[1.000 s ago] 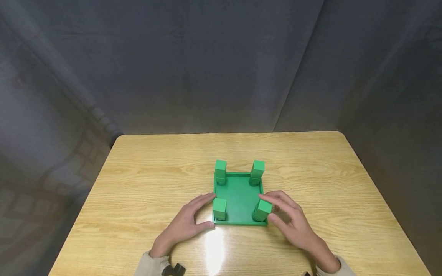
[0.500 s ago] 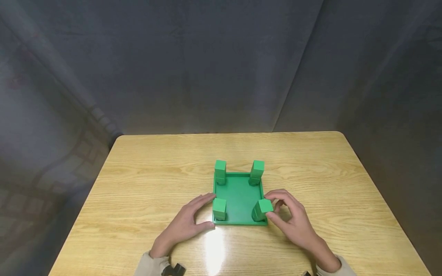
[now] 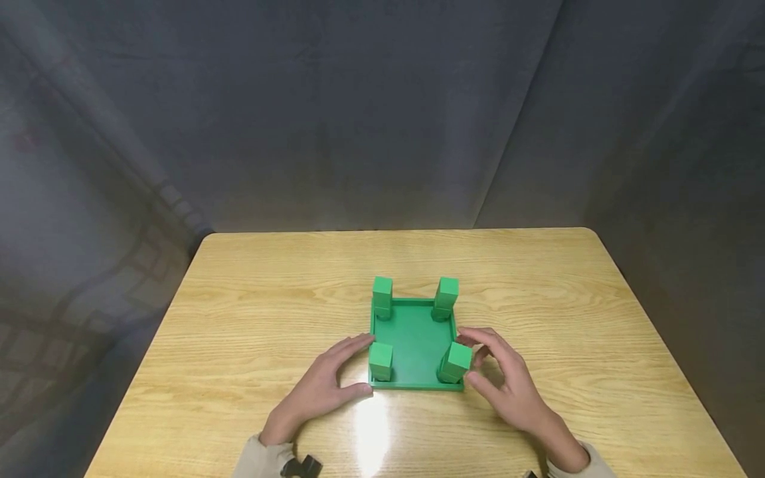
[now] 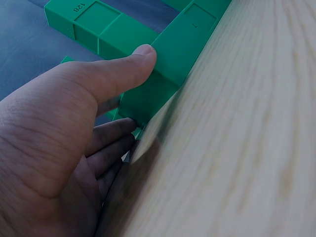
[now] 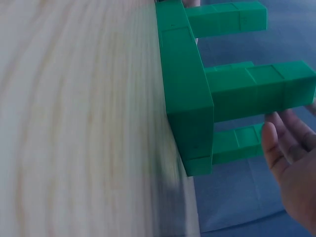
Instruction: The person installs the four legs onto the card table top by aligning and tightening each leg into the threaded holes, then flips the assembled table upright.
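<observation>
A square green tray (image 3: 415, 342) with a low rim lies on the table, and a tall green block post stands at each corner. My left hand (image 3: 325, 382) spans the tray's left side, fingers straight, fingertips and thumb at the rim. The thumb touches the tray's front wall (image 4: 170, 64) in the left wrist view. Beside the near-right post (image 3: 457, 360), which leans slightly outward in the head view, is my right hand (image 3: 505, 382) with loosely bent fingers and thumb. In the right wrist view its thumb (image 5: 270, 140) is just off that post (image 5: 261, 91), gripping nothing.
The wooden table (image 3: 269, 285) reaches out on all sides of the tray. Behind it hangs a dark grey curtain (image 3: 358, 119). The near-left post (image 3: 380, 362) and two far posts, left (image 3: 382, 295) and right (image 3: 445, 297), rise above the rim.
Half a second ago the right thumb and fingers pinched the near-right post's top; now they have come away from it. The post's top has shifted slightly. The left hand has stayed in place.
</observation>
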Available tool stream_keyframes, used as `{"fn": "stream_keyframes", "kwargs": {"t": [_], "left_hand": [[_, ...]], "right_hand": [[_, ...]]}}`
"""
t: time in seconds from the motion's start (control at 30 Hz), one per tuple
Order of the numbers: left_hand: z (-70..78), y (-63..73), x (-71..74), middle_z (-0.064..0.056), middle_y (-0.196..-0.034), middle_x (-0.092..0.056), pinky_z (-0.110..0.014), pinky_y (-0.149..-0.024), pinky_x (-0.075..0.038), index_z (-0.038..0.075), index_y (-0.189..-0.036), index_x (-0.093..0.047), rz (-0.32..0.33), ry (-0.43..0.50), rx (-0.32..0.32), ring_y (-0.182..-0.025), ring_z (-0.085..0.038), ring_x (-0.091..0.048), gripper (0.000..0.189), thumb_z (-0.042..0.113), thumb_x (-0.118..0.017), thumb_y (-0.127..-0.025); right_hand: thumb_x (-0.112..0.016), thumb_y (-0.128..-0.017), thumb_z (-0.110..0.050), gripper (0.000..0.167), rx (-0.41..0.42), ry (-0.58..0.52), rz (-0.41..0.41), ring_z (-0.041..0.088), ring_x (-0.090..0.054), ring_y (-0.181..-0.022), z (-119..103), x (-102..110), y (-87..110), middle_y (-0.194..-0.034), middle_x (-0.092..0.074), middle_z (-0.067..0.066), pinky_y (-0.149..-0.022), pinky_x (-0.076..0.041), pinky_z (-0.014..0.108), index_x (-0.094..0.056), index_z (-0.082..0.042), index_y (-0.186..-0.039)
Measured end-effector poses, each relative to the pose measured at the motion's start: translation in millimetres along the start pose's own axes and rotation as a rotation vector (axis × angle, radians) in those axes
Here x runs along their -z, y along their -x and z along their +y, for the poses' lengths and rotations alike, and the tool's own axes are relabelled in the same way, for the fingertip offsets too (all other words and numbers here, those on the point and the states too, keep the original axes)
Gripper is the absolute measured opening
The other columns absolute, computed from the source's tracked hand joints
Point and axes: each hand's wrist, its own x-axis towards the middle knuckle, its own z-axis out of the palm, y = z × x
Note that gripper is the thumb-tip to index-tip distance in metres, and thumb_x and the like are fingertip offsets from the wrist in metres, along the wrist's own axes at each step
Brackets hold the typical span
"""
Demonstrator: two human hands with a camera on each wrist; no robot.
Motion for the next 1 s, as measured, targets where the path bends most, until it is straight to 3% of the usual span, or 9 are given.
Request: {"fn": "stream_keyframes", "kwargs": {"t": [0.13,0.27,0.4,0.57,0.73,0.9,1.0], "left_hand": [[-0.2,0.0,-0.1,-0.010,-0.171,-0.051,-0.071,-0.128,-0.033,0.021,-0.167,-0.052,0.001,0.001,0.000,-0.157,-0.049,-0.044,0.086,0.047,-0.088,-0.094],[-0.5,0.0,-0.2,-0.010,-0.171,-0.051,-0.071,-0.128,-0.034,0.022,-0.167,-0.052,0.002,-0.005,0.000,-0.157,-0.048,-0.044,0.085,0.047,-0.088,-0.095],[-0.7,0.0,-0.2,-0.009,-0.171,-0.051,-0.071,-0.128,-0.034,0.022,-0.168,-0.052,0.000,-0.002,0.000,-0.157,-0.048,-0.044,0.085,0.046,-0.088,-0.095],[-0.6,0.3,-0.2,-0.010,-0.171,-0.051,-0.070,-0.129,-0.033,0.021,-0.168,-0.052,-0.001,-0.002,0.000,-0.157,-0.048,-0.044,0.086,0.047,-0.088,-0.094],[-0.5,0.7,-0.2,-0.010,-0.171,-0.051,-0.070,-0.129,-0.033,0.020,-0.167,-0.052,-0.002,-0.002,0.007,-0.157,-0.049,-0.043,0.086,0.047,-0.088,-0.094],[-0.7,0.6,-0.2,-0.011,-0.171,-0.051,-0.071,-0.128,-0.033,0.020,-0.167,-0.052,-0.002,-0.003,0.005,-0.157,-0.049,-0.043,0.086,0.047,-0.088,-0.094],[-0.3,0.5,-0.2,-0.009,-0.171,-0.051,-0.071,-0.128,-0.033,0.020,-0.167,-0.052,-0.001,-0.006,0.002,-0.157,-0.049,-0.044,0.086,0.048,-0.087,-0.095]], "right_hand": [[-0.059,-0.094,0.015,0.059,0.025,-0.005,-0.035,0.013,-0.064,-0.122,-2.6,-1.1,-0.5,-0.139,-0.068,0.010,-0.093,-0.057,0.025,-0.062,0.003,-0.152],[-0.055,-0.096,0.019,0.061,-0.009,0.011,-0.057,0.015,-0.063,-0.130,-4.6,-1.2,0.3,-0.137,-0.068,0.010,-0.109,-0.050,0.022,-0.066,-0.004,-0.152],[-0.063,-0.095,0.020,0.057,-0.033,0.028,-0.048,0.013,-0.064,-0.125,-4.0,-1.1,1.0,-0.135,-0.069,0.010,-0.102,-0.054,0.022,-0.068,-0.005,-0.146],[-0.080,-0.085,0.020,0.055,-0.066,0.031,-0.004,0.009,-0.065,-0.112,-2.1,-1.0,1.0,-0.131,-0.071,0.011,-0.089,-0.058,0.022,-0.070,-0.004,-0.134],[-0.089,-0.075,0.020,0.058,-0.073,0.037,0.032,0.010,-0.066,-0.097,-2.3,-1.0,-0.3,-0.126,-0.071,0.012,-0.082,-0.057,0.022,-0.069,-0.004,-0.124],[-0.088,-0.077,0.017,0.057,-0.067,0.036,0.037,0.013,-0.066,-0.091,-2.5,-1.4,-0.7,-0.126,-0.072,0.013,-0.081,-0.057,0.022,-0.067,-0.001,-0.127],[-0.076,-0.087,0.017,0.057,-0.026,0.003,0.020,0.015,-0.068,-0.104,-1.8,-1.8,-0.3,-0.130,-0.071,0.013,-0.084,-0.058,0.024,-0.064,0.004,-0.141]]}}
